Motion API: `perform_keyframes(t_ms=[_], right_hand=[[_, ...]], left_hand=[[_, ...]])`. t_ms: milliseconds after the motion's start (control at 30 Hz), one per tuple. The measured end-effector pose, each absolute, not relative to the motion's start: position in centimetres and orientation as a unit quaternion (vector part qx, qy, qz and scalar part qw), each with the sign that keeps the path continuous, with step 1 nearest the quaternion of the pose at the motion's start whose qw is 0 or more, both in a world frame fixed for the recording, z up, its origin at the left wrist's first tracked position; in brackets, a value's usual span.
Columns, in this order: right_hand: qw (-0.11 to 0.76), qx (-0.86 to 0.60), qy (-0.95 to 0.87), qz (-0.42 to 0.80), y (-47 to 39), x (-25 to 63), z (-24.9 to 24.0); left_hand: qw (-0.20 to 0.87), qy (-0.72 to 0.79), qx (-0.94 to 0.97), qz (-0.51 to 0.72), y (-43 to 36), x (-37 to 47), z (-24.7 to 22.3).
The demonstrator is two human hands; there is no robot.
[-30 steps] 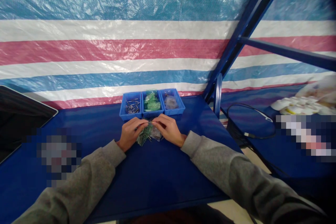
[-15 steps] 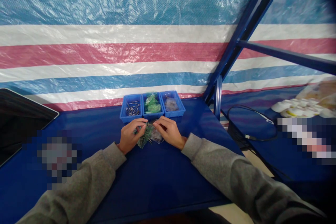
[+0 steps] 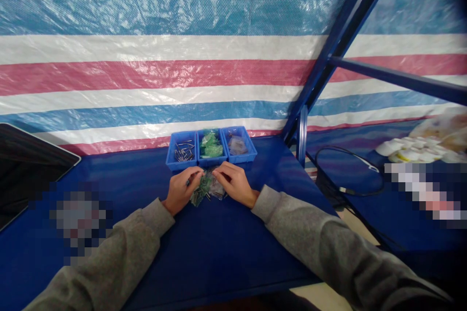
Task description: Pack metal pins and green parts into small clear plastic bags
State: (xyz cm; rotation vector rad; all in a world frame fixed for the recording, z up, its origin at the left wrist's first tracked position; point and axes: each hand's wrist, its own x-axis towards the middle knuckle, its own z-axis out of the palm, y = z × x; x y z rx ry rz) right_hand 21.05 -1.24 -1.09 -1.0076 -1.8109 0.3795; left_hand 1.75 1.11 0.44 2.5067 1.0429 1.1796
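Note:
My left hand (image 3: 183,188) is closed, thumb and fingertips together, at the left of a small pile on the blue table (image 3: 204,257). Opposite it, my right hand (image 3: 235,183) is closed too, its fingertips over the pile's right part. What either hand pinches is too small to make out. Between and below the hands lie green packets (image 3: 199,196), clear packets (image 3: 218,189) and some dark thin pieces. Just behind stand three blue bins: the left bin (image 3: 171,159) holds metal pieces, the middle bin (image 3: 212,160) green packets, the right bin (image 3: 242,158) clear packets.
A dark-screened device (image 3: 25,170) stands at the left, near a blurred item (image 3: 78,216). On the right are a blue metal frame (image 3: 302,136), a black cable (image 3: 316,167) and white rolled items (image 3: 412,149) on another blue surface. A striped sheet (image 3: 164,73) hangs behind.
My left hand's fingertips have drawn slightly closer together and lower. My right hand has hardly moved. The pile and bins look the same.

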Motion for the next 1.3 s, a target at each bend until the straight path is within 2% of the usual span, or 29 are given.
perform_keyframes(t_ms=[300, 1000, 1300], right_hand=[[0.502, -0.423, -0.739, 0.151, -1.34, 20.98, -0.87], [0.461, -0.368, -0.793, 0.152, -1.31, 21.04, -0.97], [0.512, -0.418, -0.734, 0.158, -1.41, 20.86, -0.64]], left_hand=[[0.095, 0.29, 0.867, 0.393, 1.56, 1.73, 0.48], [0.081, 0.336, 0.854, 0.39, 1.63, 1.62, -0.17], [0.069, 0.331, 0.852, 0.401, 1.54, 1.77, 0.03]])
